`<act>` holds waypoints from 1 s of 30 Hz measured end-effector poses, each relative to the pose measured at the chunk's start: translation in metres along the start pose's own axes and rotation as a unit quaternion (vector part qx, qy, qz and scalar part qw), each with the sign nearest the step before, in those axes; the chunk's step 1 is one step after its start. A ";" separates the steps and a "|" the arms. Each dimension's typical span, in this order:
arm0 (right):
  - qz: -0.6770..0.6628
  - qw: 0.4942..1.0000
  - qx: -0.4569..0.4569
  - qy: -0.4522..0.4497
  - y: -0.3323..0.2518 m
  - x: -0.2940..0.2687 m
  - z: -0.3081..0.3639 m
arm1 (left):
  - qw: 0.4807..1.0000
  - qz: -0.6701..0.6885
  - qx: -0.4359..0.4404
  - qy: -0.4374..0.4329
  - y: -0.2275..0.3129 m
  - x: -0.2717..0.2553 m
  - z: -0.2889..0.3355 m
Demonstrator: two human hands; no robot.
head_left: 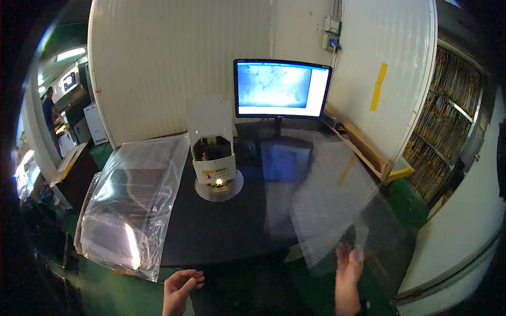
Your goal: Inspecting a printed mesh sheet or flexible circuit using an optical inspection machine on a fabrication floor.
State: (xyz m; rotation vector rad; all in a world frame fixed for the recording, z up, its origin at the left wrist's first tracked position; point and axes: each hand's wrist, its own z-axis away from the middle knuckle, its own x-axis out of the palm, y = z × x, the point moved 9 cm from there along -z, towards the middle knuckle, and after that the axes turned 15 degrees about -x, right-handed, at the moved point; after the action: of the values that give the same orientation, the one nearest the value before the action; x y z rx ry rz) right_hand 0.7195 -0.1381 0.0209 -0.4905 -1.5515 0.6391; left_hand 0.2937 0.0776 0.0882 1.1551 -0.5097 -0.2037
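My left hand [182, 287] is at the table's front edge, near the plastic-covered stack, its thumb and fingers drawn together with nothing visible between them. My right hand [349, 266] is at the lower right, against the near edge of a thin see-through sheet [327, 200]. Motion smears both the sheet and the fingers, so the grip there is unclear. A white boxy device [215, 168] with a small lit lamp rests on a round clear base, left of the table's middle. Behind it stands a monitor [282, 89] showing a pale blue magnified picture.
A stack of sheets under clear plastic film [132, 205] covers the left of the black table [221, 237]. A long cardboard piece [363, 145] lies along the right back edge. White panels [179, 63] enclose the back. At far left, another person [50, 113] stands by machines.
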 end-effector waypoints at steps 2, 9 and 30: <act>-0.050 0.999 0.001 0.010 0.020 0.014 0.003 | 1.000 0.009 0.004 0.009 -0.001 -0.003 0.003; -0.044 0.998 -0.013 0.043 0.064 0.087 0.011 | 0.996 0.034 0.004 0.081 -0.006 -0.030 0.022; -0.040 0.935 0.323 -0.138 0.012 0.098 0.058 | 0.681 -0.521 0.168 0.486 0.064 -0.173 0.049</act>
State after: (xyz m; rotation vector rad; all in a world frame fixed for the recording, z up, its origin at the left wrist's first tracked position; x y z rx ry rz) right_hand 0.6525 -0.0714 0.0858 0.1685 -1.4980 1.1328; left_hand 0.1132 0.1334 0.1132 1.6103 1.1800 -0.4334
